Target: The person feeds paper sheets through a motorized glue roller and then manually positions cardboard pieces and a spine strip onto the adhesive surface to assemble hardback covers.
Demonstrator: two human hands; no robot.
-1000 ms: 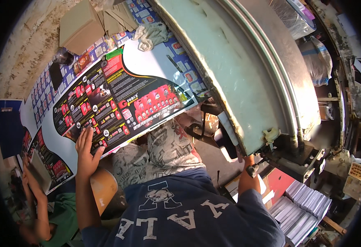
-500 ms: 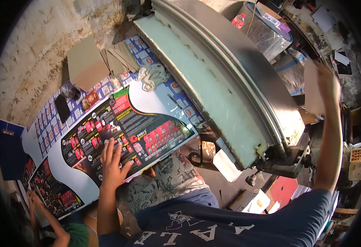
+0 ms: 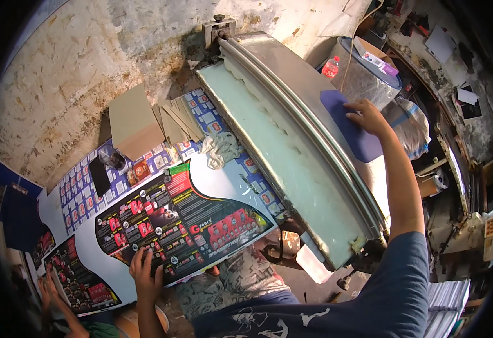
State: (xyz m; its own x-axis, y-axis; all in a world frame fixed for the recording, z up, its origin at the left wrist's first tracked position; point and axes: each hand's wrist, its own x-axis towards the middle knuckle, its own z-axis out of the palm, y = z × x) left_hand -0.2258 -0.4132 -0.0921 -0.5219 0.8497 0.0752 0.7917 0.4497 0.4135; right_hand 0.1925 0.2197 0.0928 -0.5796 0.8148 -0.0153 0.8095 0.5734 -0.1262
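My right hand (image 3: 368,117) is closed on a stiff blue sheet (image 3: 354,135). The sheet is over the far side of a machine with long metal rollers (image 3: 303,115) and a pale green bed (image 3: 274,146). My left hand (image 3: 146,272) has its fingers spread on the near edge of a large, glossy printed sheet (image 3: 159,217), black and red with curved white bands. A co-worker's hands (image 3: 49,290) are at the left end of the printed sheets.
On the blue-patterned table covering lie a cardboard box (image 3: 134,129), brown card strips (image 3: 180,121), a crumpled rag (image 3: 219,149) and a dark phone (image 3: 99,176). Behind the machine stand a wrapped drum (image 3: 364,67) and a red bottle (image 3: 331,67). Stacked paper (image 3: 448,304) sits lower right.
My right hand has swung left from the far right, bringing the sheet over the machine; its blue face now shows. My left hand still rests at the printed sheet's near edge. The view has shifted.
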